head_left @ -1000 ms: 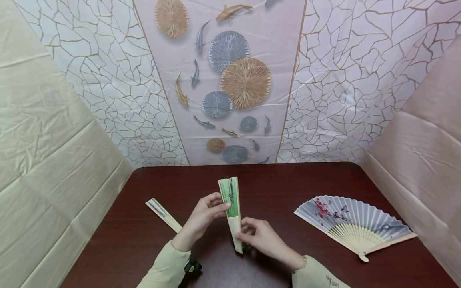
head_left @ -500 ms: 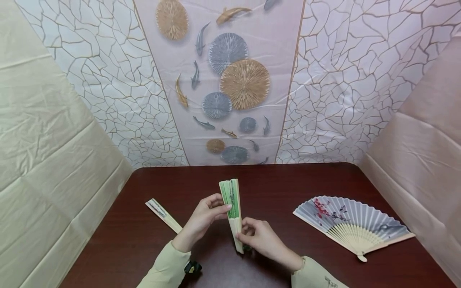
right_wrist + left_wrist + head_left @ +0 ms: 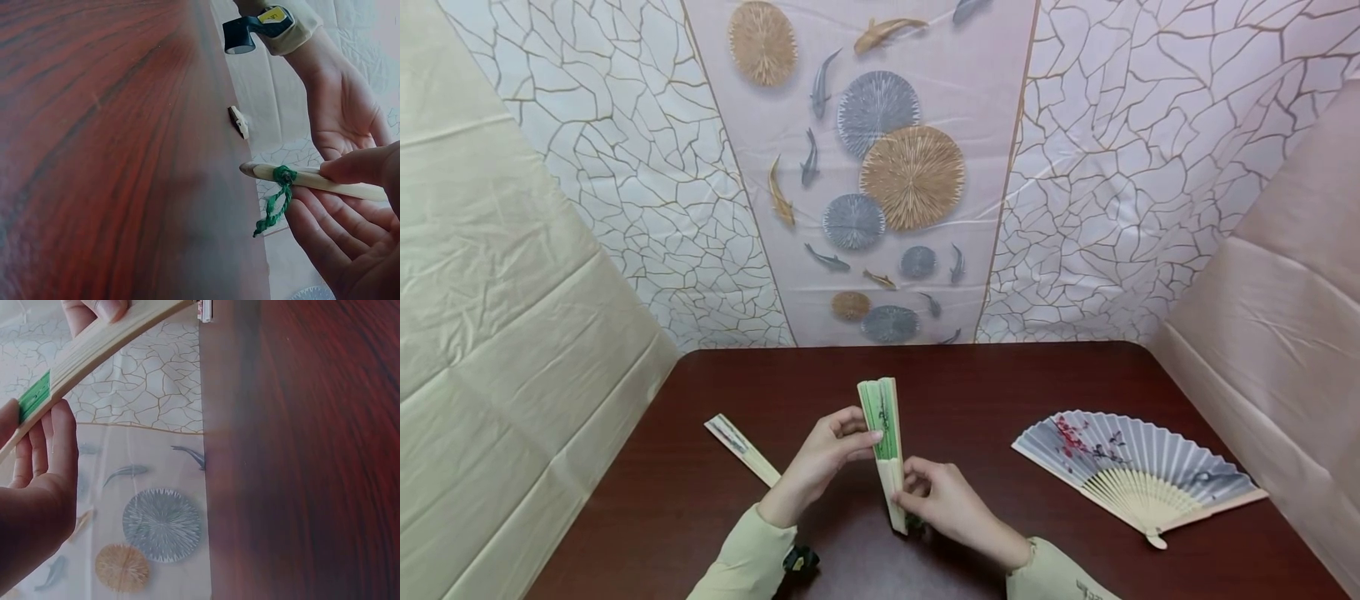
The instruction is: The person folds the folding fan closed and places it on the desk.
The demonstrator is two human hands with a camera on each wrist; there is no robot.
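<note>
In the head view, a green folding fan, almost fully folded, stands nearly upright above the table. My left hand pinches its green leaf from the left, thumb across the front. Lower down, my right hand grips the pale bamboo ribs between thumb and fingers. The left wrist view shows the left hand around the leaf edge and the bare rib stack. A looped green cord hangs from the fan's pivot end in the right wrist view. The palm side of the left hand hides part of the leaf.
A folded fan lies at the left on the dark red table, partly behind the left forearm. On the right, a grey fan with red blossoms lies spread. Fabric screens stand around the table's sides and back.
The green fan appears slightly lower in the head view. Both hands keep their hold on it, and the other fans stay in place.
</note>
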